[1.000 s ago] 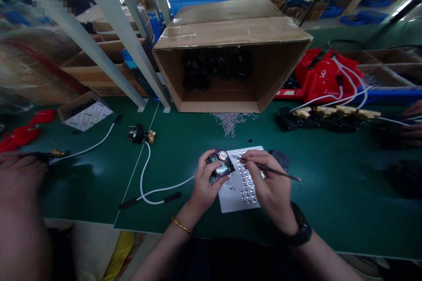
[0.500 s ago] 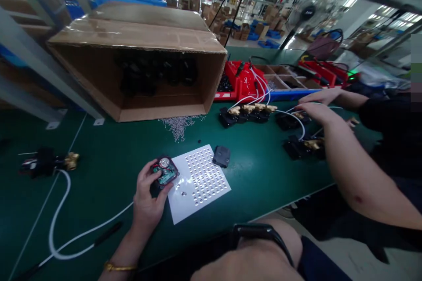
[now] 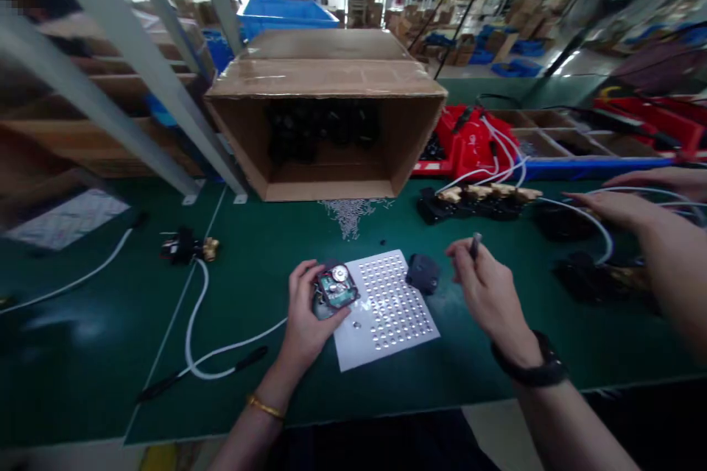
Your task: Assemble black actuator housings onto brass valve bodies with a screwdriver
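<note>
My left hand (image 3: 309, 316) grips an open black housing (image 3: 338, 287) by its sides. Inside show a green circuit board and a round silver part. The housing sits over the upper left of a white sheet (image 3: 353, 357) bearing rows of small shiny discs. Right of the sheet, my right hand (image 3: 489, 294) is closed around a slim grey metal tool (image 3: 476, 245); one end sticks up past the fingers, and its exact kind is unclear. Between hand and sheet lies a dark square cover (image 3: 423, 274), overlapping the sheet's edge.
Behind the sheet are a pile of small pins (image 3: 347, 215) and a cardboard box (image 3: 331, 77) with black parts inside. Black units with brass fittings (image 3: 480, 199) stand to the right, near another person's hand (image 3: 624, 210). A similar unit with a white cable (image 3: 191, 246) lies left.
My right hand has come up from the table's front edge to beside the dark cover, holding the tool. The view has turned left. My left hand still holds the housing, its index finger off the board.
</note>
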Action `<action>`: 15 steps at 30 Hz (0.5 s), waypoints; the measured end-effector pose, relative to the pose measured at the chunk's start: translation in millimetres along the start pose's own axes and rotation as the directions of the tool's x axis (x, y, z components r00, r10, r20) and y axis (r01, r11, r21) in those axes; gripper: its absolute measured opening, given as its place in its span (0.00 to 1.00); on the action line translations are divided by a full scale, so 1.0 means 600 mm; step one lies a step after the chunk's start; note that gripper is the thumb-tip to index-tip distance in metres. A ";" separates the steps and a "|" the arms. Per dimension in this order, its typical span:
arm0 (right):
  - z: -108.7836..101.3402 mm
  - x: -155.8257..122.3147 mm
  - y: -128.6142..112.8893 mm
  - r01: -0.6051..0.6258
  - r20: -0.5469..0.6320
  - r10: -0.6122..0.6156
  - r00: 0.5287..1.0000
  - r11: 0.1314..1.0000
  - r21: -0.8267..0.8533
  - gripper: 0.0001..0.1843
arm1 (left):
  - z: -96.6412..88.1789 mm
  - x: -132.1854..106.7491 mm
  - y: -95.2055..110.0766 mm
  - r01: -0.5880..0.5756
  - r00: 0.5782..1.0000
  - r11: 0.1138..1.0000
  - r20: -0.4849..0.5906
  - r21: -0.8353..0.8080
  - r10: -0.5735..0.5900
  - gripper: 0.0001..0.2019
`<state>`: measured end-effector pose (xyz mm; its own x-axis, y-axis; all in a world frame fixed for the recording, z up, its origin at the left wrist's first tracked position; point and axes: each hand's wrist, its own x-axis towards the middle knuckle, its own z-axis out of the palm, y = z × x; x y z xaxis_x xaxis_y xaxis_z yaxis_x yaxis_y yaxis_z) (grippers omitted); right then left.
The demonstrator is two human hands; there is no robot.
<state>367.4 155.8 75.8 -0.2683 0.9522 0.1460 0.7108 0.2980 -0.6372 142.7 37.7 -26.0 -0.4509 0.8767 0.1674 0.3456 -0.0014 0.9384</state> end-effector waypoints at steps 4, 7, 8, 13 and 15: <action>0.074 0.023 0.067 -0.081 0.148 0.178 0.973 0.860 -0.504 0.31 | -0.003 -0.004 0.005 0.019 0.997 0.997 0.077 -0.070 -0.014 0.34; 0.094 0.014 0.070 -0.028 0.253 0.201 0.947 0.831 -0.556 0.36 | -0.004 -0.012 0.008 0.095 0.990 0.987 0.119 -0.132 -0.079 0.36; 0.095 0.010 0.066 -0.019 0.274 0.202 0.940 0.834 -0.552 0.36 | -0.004 -0.015 0.009 0.114 0.988 0.982 0.124 -0.149 -0.096 0.36; 0.096 0.002 0.055 -0.001 0.279 0.187 0.942 0.831 -0.556 0.31 | -0.003 -0.018 0.010 0.136 0.983 0.975 0.144 -0.175 -0.111 0.36; 0.095 0.001 0.058 -0.037 0.238 0.184 0.954 0.856 -0.516 0.31 | -0.001 -0.018 0.008 0.127 0.984 0.976 0.143 -0.179 -0.102 0.36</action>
<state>354.9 162.9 11.0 -0.2798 0.9470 -0.1581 0.9535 0.2549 -0.1605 148.7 27.8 -22.8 -0.3618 0.9319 0.0256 0.1326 0.0243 0.9909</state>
